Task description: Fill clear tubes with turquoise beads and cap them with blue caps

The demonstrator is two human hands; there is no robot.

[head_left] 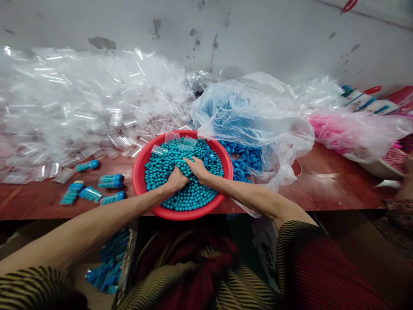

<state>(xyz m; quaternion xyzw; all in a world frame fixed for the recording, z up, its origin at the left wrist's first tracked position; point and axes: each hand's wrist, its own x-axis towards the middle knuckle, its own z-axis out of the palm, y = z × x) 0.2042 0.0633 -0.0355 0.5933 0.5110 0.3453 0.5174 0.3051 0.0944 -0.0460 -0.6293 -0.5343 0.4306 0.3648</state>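
A red basin [138,174] full of round turquoise beads [190,200] stands at the table's front edge. Both hands reach into it, close together over the middle. My left hand [176,178] is closed, knuckles up, its fingertips hidden down among the beads. Just to its right, my right hand [197,168] lies on the beads with its fingers apart, and I see nothing held in it. Small clear plastic tubes [159,150] rest on the beads at the basin's far side. Some blue caps [210,157] lie on them at the right.
Clear tubes [80,103] are heaped along the wall. Several bead-filled tubes with blue caps [111,181] lie left of the basin. Blue caps [243,161] spill from a plastic bag [280,129] at right. Below is a box of filled tubes [111,262]. Another person's arm [407,181] shows far right.
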